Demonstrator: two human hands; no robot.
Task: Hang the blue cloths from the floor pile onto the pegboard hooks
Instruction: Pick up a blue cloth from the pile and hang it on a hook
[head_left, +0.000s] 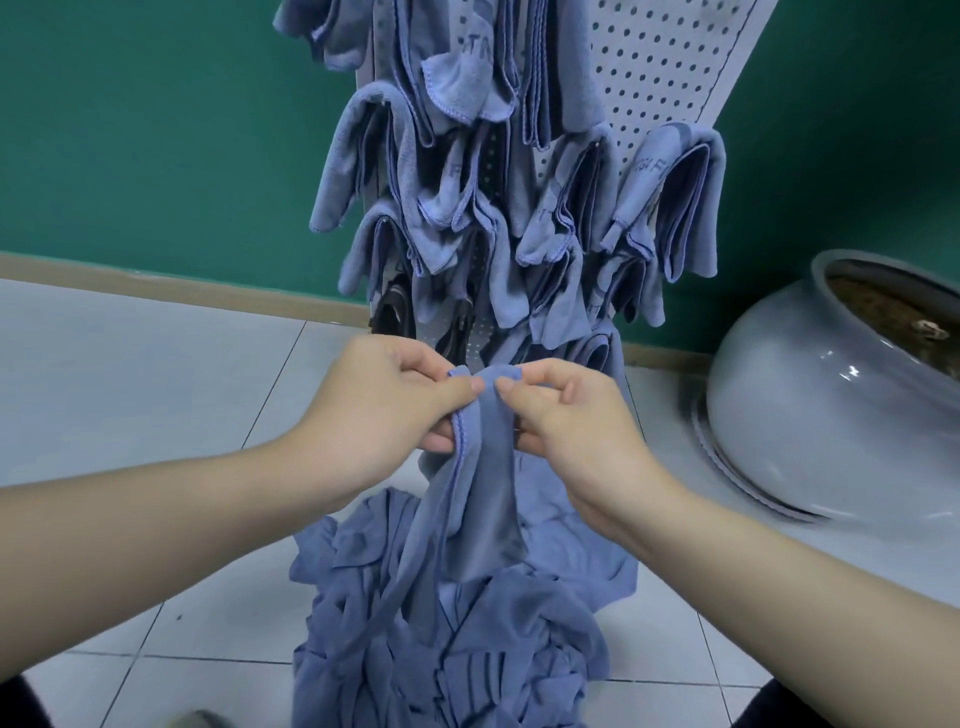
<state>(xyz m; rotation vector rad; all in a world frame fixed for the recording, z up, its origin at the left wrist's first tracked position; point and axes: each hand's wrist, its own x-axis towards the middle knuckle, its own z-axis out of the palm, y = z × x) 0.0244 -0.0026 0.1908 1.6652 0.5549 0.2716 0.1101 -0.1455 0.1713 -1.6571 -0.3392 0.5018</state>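
Observation:
A blue cloth (478, 499) hangs from both of my hands above the floor pile of blue cloths (457, 649). My left hand (384, 415) pinches its top edge between thumb and fingers. My right hand (566, 421) pinches the same edge just to the right, thumbs almost touching. The cloth's lower end drapes down into the pile. Behind my hands stands the white pegboard (670, 67), leaning against the wall. Several blue cloths (415, 171) hang folded over its hooks, covering most of its lower and left part. The upper right holes are bare.
A large grey ceramic pot (831, 395) lies tilted on the tiled floor (130, 374) at the right. The green wall (130, 130) stands behind the pegboard. Dark hooks or clips (389, 312) show low on the board. Dark shapes sit at the bottom corners.

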